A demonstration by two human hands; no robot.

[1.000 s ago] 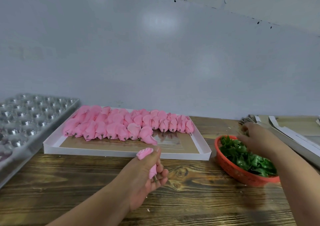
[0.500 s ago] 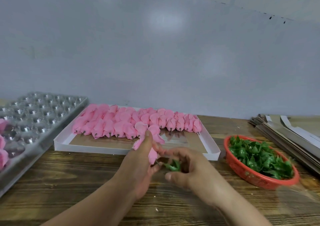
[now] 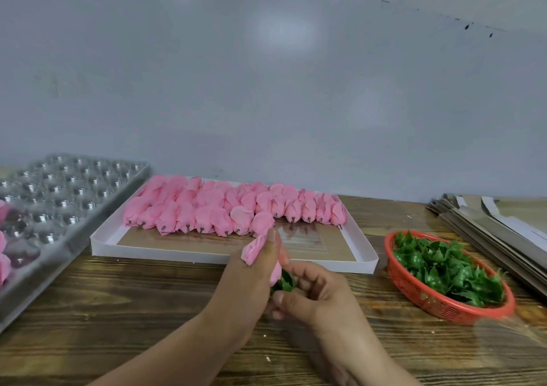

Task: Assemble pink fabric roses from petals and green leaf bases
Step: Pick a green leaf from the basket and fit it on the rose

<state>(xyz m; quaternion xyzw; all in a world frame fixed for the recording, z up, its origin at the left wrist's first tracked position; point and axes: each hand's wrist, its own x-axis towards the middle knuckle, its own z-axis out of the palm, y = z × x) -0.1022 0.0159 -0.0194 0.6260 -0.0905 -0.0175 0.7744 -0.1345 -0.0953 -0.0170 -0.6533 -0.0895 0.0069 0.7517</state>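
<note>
My left hand (image 3: 251, 279) grips a pink fabric rose bud (image 3: 256, 248), its tip pointing up and left above the wooden table. My right hand (image 3: 313, 294) pinches a green leaf base (image 3: 284, 280) against the bud's lower end, the two hands touching. Behind them a white shallow tray (image 3: 207, 256) carries several rows of pink buds (image 3: 231, 208) with short stems facing me. A red mesh basket (image 3: 438, 302) full of green leaf bases (image 3: 444, 267) stands to the right.
A clear plastic blister tray (image 3: 59, 196) with round cups lies at the left, a few pink roses (image 3: 3, 261) in its near cups. Flat cardboard sheets (image 3: 497, 228) are stacked at the far right. A grey wall rises behind the table.
My right hand came from the red basket with a green leaf base and met my left hand. The leaf base now sits against the bud's lower end.
</note>
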